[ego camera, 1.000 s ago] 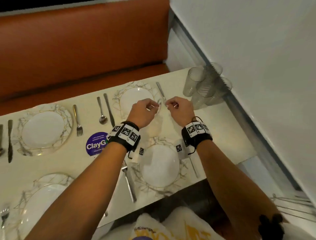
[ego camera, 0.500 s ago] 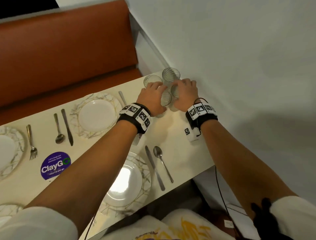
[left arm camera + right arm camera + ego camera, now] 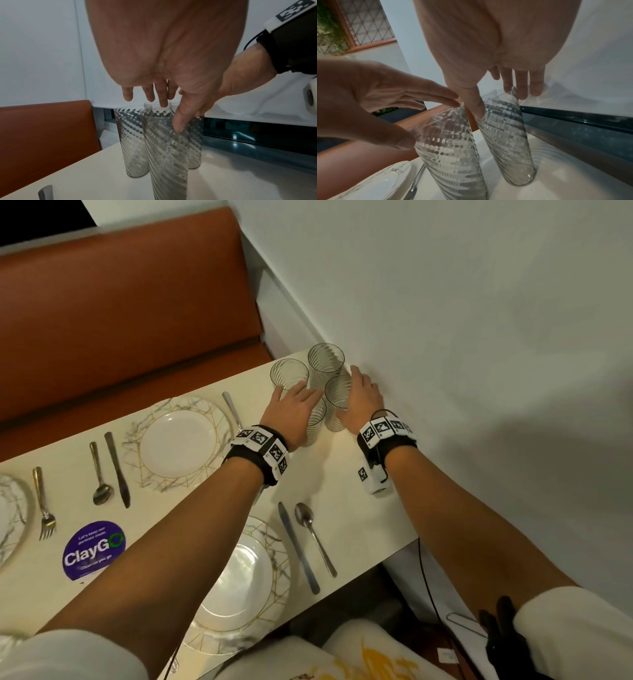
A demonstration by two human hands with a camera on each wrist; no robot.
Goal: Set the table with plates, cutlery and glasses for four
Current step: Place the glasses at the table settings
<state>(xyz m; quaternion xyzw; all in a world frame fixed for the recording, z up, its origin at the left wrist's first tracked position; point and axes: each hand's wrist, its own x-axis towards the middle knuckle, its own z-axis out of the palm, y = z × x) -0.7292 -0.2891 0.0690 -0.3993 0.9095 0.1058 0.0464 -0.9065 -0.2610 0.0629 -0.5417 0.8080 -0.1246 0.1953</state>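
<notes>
Glasses (image 3: 323, 392) stood clustered in the table's (image 3: 359, 529) far right corner by the wall, and from the head view my left hand (image 3: 294, 409) and right hand (image 3: 363, 395) flanked the two nearer ones, presumably to carry them to the laid plates (image 3: 178, 443). Left wrist view showed my fingers (image 3: 163, 98) straight over the rims, thumb on the near glass (image 3: 164, 151), gripping nothing. Right wrist view showed that hand spread about its glass (image 3: 506, 135), not closed.

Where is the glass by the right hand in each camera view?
Head: glass at top centre, against the right hand.
Left wrist: rightmost of the glasses.
Right wrist: centre right, nearest the wall.
Shared landmark: the orange bench.
</notes>
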